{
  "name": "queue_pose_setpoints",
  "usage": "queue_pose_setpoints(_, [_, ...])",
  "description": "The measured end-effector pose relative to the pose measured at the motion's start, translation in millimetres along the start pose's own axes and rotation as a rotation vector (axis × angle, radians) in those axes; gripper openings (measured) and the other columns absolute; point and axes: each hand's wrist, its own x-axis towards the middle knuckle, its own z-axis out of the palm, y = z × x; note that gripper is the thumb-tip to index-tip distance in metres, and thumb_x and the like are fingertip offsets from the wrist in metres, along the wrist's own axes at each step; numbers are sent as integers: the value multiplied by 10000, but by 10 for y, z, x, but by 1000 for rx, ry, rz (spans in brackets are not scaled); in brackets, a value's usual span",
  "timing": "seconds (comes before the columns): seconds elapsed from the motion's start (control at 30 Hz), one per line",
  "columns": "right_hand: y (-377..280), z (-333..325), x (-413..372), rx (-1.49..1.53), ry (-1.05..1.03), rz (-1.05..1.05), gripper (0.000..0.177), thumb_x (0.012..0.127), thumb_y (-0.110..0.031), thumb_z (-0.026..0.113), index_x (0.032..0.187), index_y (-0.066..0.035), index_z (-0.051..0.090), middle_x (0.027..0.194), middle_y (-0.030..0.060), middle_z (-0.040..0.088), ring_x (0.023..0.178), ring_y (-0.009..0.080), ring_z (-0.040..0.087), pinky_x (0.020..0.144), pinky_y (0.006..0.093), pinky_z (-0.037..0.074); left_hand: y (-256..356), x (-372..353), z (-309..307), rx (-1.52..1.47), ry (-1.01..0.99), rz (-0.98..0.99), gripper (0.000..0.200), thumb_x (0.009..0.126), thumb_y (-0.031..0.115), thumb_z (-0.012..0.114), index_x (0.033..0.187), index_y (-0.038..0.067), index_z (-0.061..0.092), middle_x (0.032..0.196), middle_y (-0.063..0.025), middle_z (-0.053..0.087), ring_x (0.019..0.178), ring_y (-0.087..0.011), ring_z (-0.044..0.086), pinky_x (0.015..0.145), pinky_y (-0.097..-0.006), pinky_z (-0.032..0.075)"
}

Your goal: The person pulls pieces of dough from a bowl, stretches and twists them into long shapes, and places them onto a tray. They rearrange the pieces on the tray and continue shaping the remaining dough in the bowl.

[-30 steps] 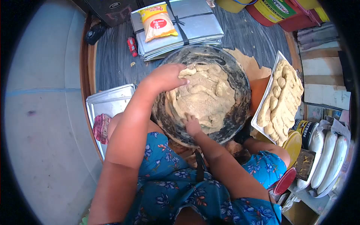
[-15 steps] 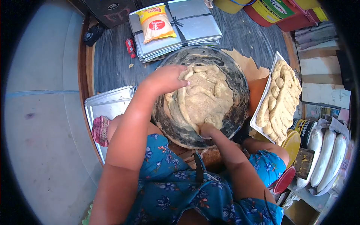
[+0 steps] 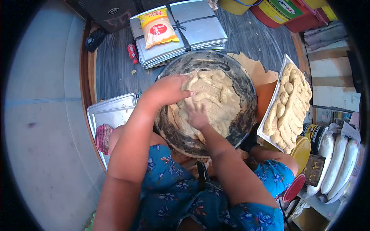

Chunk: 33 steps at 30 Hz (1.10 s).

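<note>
A wide dark basin [image 3: 245, 96] between my knees holds a flattened, lumpy mass of tan dough [image 3: 225, 102]. My left hand [image 3: 173, 89] reaches over the dough's upper left edge, thumb apart, its other fingertips partly hidden against the dough. Below and to the right of it, my right hand [image 3: 197, 115] lies on the dough with its fingers spread. At the right, a white tray [image 3: 266, 115] is heaped with thick twisted strips of dough [image 3: 289, 107].
Beyond the basin, a yellow bag [image 3: 158, 29] rests on stacked metal trays [image 3: 200, 23] beside a small red object [image 3: 132, 53]. More trays [image 3: 111, 111] lie at the left. Buckets [image 3: 269, 11] stand at the top right, white wrapped rolls [image 3: 339, 165] at the lower right.
My right hand has moved up and left from the dough's near edge onto its left-middle part, and its fingers have spread. My left hand has shifted slightly down and left.
</note>
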Motion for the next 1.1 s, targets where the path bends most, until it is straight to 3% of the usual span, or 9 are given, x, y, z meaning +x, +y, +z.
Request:
queue_pose_setpoints(0.13, [173, -157, -270, 85, 129, 271, 672, 815, -294, 544, 1427, -175, 292, 1498, 106, 233, 1389, 277, 191, 1075, 633, 68, -20, -1, -18, 3, 7, 3, 583, 800, 362, 631, 1234, -11, 513, 1200, -257, 540, 1133, -365, 512, 975, -385, 391])
queue_pose_setpoints(0.23, [73, -34, -175, 320, 171, 391, 643, 764, -207, 599, 1368, -142, 389, 1386, 153, 384, 1281, 310, 370, 1047, 548, 253, -85, 27, 23, 12, 58, 52, 565, 783, 352, 645, 1196, -19, 537, 1136, -254, 570, 1083, -368, 539, 938, -389, 414])
queue_pose_setpoints(0.27, [42, 92, -95, 578, 323, 413, 611, 708, -102, 619, 1300, -106, 466, 1254, 177, 485, 1124, 346, 495, 945, 425, 399, -81, 38, 31, 0, 59, 66, 564, 783, 354, 645, 1190, -22, 539, 1129, -254, 573, 1078, -369, 541, 936, -388, 415])
queue_pose_setpoints(0.37, [-132, 174, -45, 772, 338, 402, 592, 670, -14, 598, 1251, -76, 502, 1090, 188, 562, 940, 344, 571, 800, 368, 467, -50, 27, 31, -3, 48, 85, 561, 783, 360, 644, 1175, -28, 544, 1122, -254, 575, 1072, -369, 543, 932, -386, 417])
queue_pose_setpoints(0.53, [-153, 423, -506, 869, -323, 94, 466, 697, -12, 546, 1162, -37, 559, 985, 196, 605, 925, 310, 596, 840, 359, 457, -39, -4, 28, 21, 53, 66, 575, 785, 368, 643, 1190, -26, 537, 1128, -246, 575, 1077, -363, 542, 934, -384, 416])
queue_pose_setpoints(0.67, [24, 581, -841, 835, -284, 278, 372, 750, -99, 547, 1119, -55, 568, 1027, 203, 577, 997, 359, 557, 852, 395, 457, 21, -29, -10, 29, 50, 48, 588, 786, 370, 644, 1218, -12, 528, 1142, -240, 575, 1084, -359, 543, 940, -386, 415])
queue_pose_setpoints(0.77, [-133, 356, -748, 289, 4, 263, 383, 749, -158, 597, 1117, -67, 546, 1064, 192, 533, 1000, 365, 539, 855, 442, 455, -9, -10, 52, 37, 45, 61, 596, 785, 372, 644, 1230, -4, 523, 1153, -241, 571, 1090, -358, 542, 944, -387, 413])
queue_pose_setpoints(0.87, [-336, -53, -397, 333, 121, 242, 441, 760, -194, 618, 1180, -121, 506, 1145, 145, 471, 1087, 322, 481, 875, 450, 441, 16, -1, 34, 38, 7, 55, 599, 800, 384, 625, 1250, 6, 508, 1203, -247, 543, 1131, -363, 514, 973, -385, 394])
queue_pose_setpoints(1.1, [-302, 76, 238, 468, 71, 226, 444, 737, -129, 625, 1160, -60, 511, 1091, 178, 532, 981, 324, 561, 807, 416, 482, 48, -7, -2, 38, -9, 14, 603, 808, 388, 620, 1266, 15, 499, 1234, -245, 526, 1157, -357, 499, 986, -382, 385])
